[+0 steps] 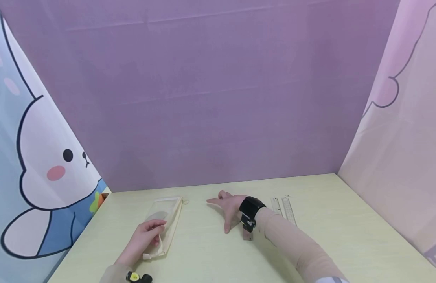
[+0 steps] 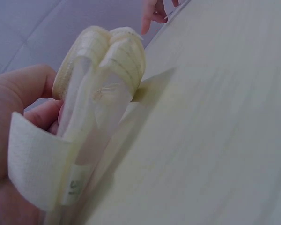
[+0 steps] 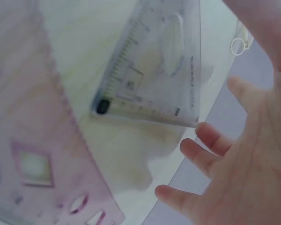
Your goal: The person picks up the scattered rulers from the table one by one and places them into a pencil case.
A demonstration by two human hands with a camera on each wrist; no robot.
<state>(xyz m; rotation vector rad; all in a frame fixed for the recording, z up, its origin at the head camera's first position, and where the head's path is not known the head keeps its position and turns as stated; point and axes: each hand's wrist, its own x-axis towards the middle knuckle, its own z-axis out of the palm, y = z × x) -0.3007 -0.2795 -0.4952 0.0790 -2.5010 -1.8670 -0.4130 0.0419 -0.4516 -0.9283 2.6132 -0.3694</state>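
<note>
A cream-edged zip pouch (image 1: pixel 172 232) with a see-through front lies at the left of the table. My left hand (image 1: pixel 147 236) grips its near side; in the left wrist view the pouch (image 2: pixel 103 103) bulges at the zipped top, and fingers curl behind it. My right hand (image 1: pixel 230 208) reaches over the middle of the table with fingers spread, nothing between them. In the right wrist view, two fingertips are right at the corner of a clear triangular set square (image 3: pixel 150 75). Beside it lies a pink see-through drawing template (image 3: pixel 61 136) with cut-out shapes, mostly hidden by my forearm in the head view.
Two clear straight rulers (image 1: pixel 289 210) lie right of my right wrist. A purple panel (image 1: pixel 218 98) stands along the table's back edge, with printed cloths (image 1: pixel 58 149) at both sides. The pale table (image 1: pixel 200 255) extends under both hands.
</note>
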